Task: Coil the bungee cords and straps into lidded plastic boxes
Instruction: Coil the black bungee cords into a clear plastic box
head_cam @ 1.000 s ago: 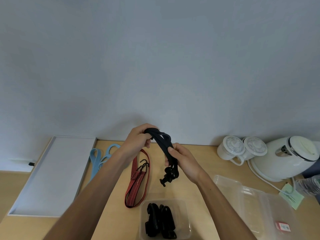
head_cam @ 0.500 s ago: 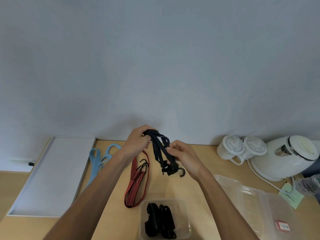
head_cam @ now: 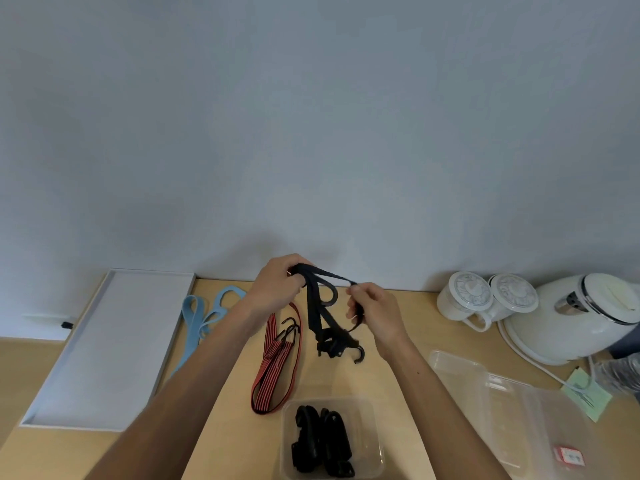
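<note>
black cord: right hand drawn outward, strand pulled across

right hand has shifted slightly away from the left hand since the earlier frame, so 1 strand of the black bungee cord now spans the gap between them. its hooks hang a little lower.

1. fingers, left: closed round the gathered folds at the top of the cord. this grip likely acts as the anchor so the folds do not slip apart.
2. fingers, right: pinching the spanning strand, with a lower loop held against the palm. this probably sets the length of the next fold.
3. cord position: held in the air above the bench, hook end dangling free and not touching it.
4. target: the clear box stands open near the bench's front edge, just below the hands, already holding coiled black straps. keeping it close shortens the drop.
5. waiting items: a red striped cord and blue straps lie on the bench to the left. a clear lid lies to the right.

judgement: folding is under way and the cord is not yet boxed.
</note>
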Demonstrator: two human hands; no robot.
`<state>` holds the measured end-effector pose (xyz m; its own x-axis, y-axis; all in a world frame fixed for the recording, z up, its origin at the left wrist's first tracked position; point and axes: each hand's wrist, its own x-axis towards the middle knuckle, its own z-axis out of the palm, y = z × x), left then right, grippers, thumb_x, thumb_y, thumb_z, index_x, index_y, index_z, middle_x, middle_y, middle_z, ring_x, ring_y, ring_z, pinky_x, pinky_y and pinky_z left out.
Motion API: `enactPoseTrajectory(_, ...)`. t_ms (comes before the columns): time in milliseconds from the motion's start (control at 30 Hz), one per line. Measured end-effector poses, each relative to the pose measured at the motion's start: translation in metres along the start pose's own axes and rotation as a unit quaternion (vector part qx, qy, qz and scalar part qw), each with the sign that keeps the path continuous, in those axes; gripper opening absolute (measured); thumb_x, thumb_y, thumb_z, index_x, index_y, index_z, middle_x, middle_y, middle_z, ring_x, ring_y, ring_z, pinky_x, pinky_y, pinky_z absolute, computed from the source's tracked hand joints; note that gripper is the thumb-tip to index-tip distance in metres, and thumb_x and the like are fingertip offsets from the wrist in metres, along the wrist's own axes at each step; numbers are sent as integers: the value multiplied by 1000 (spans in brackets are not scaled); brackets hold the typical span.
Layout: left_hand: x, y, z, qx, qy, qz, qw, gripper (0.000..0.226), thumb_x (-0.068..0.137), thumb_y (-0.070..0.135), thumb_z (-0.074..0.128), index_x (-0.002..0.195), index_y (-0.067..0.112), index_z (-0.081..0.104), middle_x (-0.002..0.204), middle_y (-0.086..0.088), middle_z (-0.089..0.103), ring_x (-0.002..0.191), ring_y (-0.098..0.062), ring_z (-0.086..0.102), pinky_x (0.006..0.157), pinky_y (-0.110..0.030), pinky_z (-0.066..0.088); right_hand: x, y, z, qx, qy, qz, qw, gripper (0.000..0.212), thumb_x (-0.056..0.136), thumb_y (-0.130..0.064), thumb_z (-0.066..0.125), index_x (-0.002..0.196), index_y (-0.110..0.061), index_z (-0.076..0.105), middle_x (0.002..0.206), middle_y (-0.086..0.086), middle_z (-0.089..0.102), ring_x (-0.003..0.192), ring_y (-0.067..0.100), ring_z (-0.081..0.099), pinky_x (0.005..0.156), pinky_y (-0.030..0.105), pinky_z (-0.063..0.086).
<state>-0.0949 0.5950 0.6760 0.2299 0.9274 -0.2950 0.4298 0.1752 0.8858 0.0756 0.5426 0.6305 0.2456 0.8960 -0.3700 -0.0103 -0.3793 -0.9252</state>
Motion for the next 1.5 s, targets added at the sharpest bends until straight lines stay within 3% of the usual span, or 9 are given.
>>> enactPoseTrajectory(200, 2, 3, 10, 147, -9, 36, 988, 20, 93, 7, 47, 93, 17, 63, 74, 6, 54, 64, -9, 45, 56, -21, 33, 2, -8, -6, 115, -31, -28, 992, 13, 92, -11, 52, 79, -9, 53, 99, 9, 72, 93, 23, 67, 64, 31, 47)
enactPoseTrajectory(367, 3, 7, 11, 106, 23, 38, 993, 20, 92, 9, 49, 93, 20, 65, 71, 8, 58, 62, -7, 52, 58, -20, 41, -4, 0, -1, 6, -129, -5, 992, 38, 73, -34, 65, 106, -19, 54, 110, 4, 69, 83, 23, 64, 63, 30, 50)
enactPoseTrajectory(467, 2, 10, 11, 59, 32, 26, 997, 21, 91, 8, 51, 95, 20, 68, 71, 5, 61, 56, -7, 57, 55, -17, 47, -8, 1, 9, -71, -176, -6, 982, 39, 76, -41, 69, 105, -18, 61, 97, 9, 72, 88, 25, 68, 83, 38, 55)
enactPoseTrajectory(600, 3, 5, 8, 56, 90, 25, 994, 25, 91, 2, 50, 104, 15, 67, 89, -3, 65, 63, -12, 63, 53, -10, 49, -12, 0, 14, -148, -170, -33, 974, 33, 91, -31, 58, 85, 1, 60, 57, 2, 57, 55, 15, 56, 68, 29, 49)
enactPoseTrajectory(700, 4, -1, 4, 75, 104, 12, 992, 31, 89, -6, 48, 112, 9, 65, 102, -10, 63, 65, -15, 62, 50, -5, 46, -15, -6, 12, -151, -157, -63, 974, 33, 93, -31, 54, 90, 1, 57, 60, -4, 45, 50, 9, 44, 53, 26, 42)
enactPoseTrajectory(867, 2, -7, -2, 82, 20, -10, 996, 10, 92, 10, 57, 101, 12, 60, 88, -7, 67, 64, -14, 66, 63, -21, 54, -8, -20, -3, -84, -81, -97, 988, 20, 97, -25, 44, 95, -18, 62, 66, -14, 46, 57, 2, 40, 61, 22, 33)
enactPoseTrajectory(1033, -4, 1, -5, -58, -103, 9, 993, 13, 91, 13, 61, 102, 5, 62, 77, -5, 66, 70, -19, 68, 78, -34, 56, 11, -10, -7, -157, -38, -150, 975, 22, 102, -23, 37, 104, -14, 58, 87, -4, 59, 74, 6, 51, 66, 14, 39)
enactPoseTrajectory(1233, -2, 15, 11, -150, -10, 33, 988, 8, 92, 5, 58, 98, 2, 61, 76, -7, 65, 64, -14, 66, 66, -23, 56, 0, 6, 10, -202, -119, -127, 964, 25, 102, -27, 35, 90, -21, 57, 65, -6, 51, 60, 7, 47, 59, 20, 39)
enactPoseTrajectory(1500, 4, -6, 15, 138, 82, 106, 981, 6, 90, 8, 57, 91, 14, 55, 96, -5, 61, 85, -19, 57, 72, -26, 50, -12, -22, 5, -324, -133, -167, 922, 12, 91, -16, 53, 100, -19, 60, 72, -14, 54, 61, 2, 48, 56, 16, 35)
